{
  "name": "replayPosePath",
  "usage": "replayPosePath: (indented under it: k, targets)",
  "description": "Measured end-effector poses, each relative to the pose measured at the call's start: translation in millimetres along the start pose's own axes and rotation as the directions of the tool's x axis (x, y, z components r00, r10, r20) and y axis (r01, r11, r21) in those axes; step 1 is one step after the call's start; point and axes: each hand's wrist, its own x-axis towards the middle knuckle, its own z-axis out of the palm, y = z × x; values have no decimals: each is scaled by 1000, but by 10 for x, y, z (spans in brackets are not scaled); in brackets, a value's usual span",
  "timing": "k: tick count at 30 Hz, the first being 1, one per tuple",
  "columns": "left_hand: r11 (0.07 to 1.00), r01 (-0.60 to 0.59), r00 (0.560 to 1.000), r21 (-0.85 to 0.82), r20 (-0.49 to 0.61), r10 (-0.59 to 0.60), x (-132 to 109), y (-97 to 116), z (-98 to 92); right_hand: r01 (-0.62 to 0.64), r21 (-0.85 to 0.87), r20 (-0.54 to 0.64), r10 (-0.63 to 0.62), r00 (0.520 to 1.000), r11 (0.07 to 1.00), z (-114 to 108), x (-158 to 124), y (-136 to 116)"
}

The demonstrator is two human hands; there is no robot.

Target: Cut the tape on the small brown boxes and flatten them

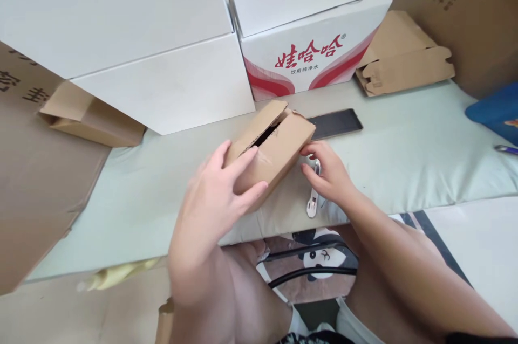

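Observation:
A small brown cardboard box (275,142) lies on the pale green mat (404,155), its top flaps nearly closed with a dark slit between them. My left hand (218,193) rests on the box's near end, fingers spread over the flap and side. My right hand (327,171) touches the box's right end with its fingertips, fingers curled. Under that hand lies a small white tool (312,201), partly hidden. A dark phone (335,123) lies flat just behind the box.
Large white boxes (162,63) stand at the back, one with red print (311,58). Folded brown cartons lie at the back right (404,63) and at the left (89,115). A big cardboard sheet (36,182) leans at left. A blue object (496,109) sits at right.

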Motion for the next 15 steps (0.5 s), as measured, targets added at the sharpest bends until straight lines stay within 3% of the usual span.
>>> replayPosePath:
  k: [4,7,9,12,14,15]
  targets:
    - [986,15,1000,166,4,-16,-48,95,148,-13,25,24,12,1000,1000,-1,3,-12]
    - [984,25,999,178,21,-30,-48,158,164,14,-3,23,-14,1000,1000,13,15,-35]
    - [988,33,999,153,35,-39,-27,145,137,-32,-75,-19,31,999,997,-1,36,-48]
    - [995,81,996,55,17,-82,32,19,87,-291,-306,-66,284,956,907,-77,79,-51]
    - [990,122,992,-73,-35,-125,82,-125,63,-433,-474,-7,488,873,767,-141,99,-43]
    - [977,140,985,-160,-73,-153,107,-207,53,-447,-542,53,560,827,711,-167,101,-38]
